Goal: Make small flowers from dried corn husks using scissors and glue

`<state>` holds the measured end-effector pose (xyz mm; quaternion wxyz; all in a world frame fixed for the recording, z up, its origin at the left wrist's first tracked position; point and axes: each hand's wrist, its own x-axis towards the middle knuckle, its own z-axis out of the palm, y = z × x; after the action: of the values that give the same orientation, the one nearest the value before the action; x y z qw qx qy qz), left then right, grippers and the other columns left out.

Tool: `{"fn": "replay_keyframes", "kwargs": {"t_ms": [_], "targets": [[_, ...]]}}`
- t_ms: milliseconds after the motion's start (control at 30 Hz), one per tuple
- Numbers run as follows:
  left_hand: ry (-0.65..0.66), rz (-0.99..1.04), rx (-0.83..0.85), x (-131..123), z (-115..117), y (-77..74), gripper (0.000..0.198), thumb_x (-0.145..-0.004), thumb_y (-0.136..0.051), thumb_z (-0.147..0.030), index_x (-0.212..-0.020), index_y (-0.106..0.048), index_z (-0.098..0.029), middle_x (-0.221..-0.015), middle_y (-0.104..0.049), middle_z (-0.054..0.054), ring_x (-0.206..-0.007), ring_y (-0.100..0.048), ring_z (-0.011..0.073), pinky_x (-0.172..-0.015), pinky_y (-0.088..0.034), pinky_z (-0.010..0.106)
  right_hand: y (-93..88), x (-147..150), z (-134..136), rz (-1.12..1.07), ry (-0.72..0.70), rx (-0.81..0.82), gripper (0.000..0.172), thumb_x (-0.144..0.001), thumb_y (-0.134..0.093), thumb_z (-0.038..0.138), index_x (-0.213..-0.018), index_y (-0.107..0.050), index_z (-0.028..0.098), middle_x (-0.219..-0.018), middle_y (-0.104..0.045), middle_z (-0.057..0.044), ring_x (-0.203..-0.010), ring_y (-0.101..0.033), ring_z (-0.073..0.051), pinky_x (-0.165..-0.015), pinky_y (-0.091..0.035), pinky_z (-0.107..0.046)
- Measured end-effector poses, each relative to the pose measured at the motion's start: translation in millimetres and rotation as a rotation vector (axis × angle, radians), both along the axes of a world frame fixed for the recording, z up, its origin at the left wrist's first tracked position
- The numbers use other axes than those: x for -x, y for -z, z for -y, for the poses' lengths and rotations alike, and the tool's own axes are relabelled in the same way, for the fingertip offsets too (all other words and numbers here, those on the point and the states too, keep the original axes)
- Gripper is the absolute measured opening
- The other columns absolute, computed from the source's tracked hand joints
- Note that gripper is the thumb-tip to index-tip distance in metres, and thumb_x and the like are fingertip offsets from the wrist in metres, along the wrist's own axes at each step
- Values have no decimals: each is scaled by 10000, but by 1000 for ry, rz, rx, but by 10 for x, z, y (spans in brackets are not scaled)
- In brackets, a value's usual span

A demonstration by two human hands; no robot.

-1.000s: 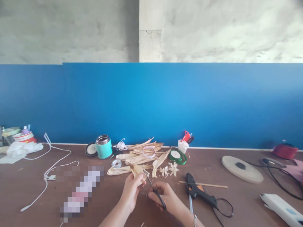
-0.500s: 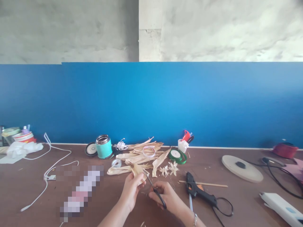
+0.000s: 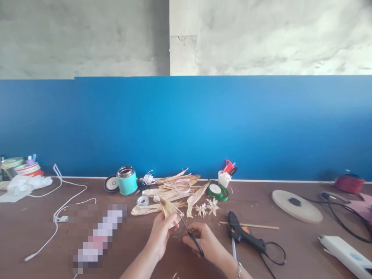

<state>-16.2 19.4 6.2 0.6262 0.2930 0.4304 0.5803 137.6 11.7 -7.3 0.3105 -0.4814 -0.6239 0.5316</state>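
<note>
Now we're apparently trimming; our left hand point(image 3: 162, 231) pinches the husk point(image 3: 168, 209) before the pile point(image 3: 170, 193); our right hand point(image 3: 205, 241) curls round the scissors point(image 3: 195, 242), blades at the husk, their gap unclear; the next snip needs steadiness.

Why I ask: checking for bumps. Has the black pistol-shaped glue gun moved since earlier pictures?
No: the glue gun shows no shift either way against the flat blue wall panel.

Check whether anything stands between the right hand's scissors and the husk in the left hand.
Nothing visible does: the scissors in the right hand reach up to the husk in the left hand. The flowers lie to the right, not between them.
</note>
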Motion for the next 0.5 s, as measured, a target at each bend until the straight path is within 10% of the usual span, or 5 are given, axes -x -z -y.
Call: {"fn": "replay_keyframes", "kwargs": {"t_ms": [500], "targets": [[58, -57, -21, 33, -11, -16, 217, -553, -756, -254, -654, -594, -150, -549, -554, -38, -487, -485, 85, -510, -364, 211, 27, -8, -7, 17, 5, 15, 280, -661, -676, 406, -717, -563, 157, -407, -435, 90, -338, -381, -60, -335, -293, -166]]}}
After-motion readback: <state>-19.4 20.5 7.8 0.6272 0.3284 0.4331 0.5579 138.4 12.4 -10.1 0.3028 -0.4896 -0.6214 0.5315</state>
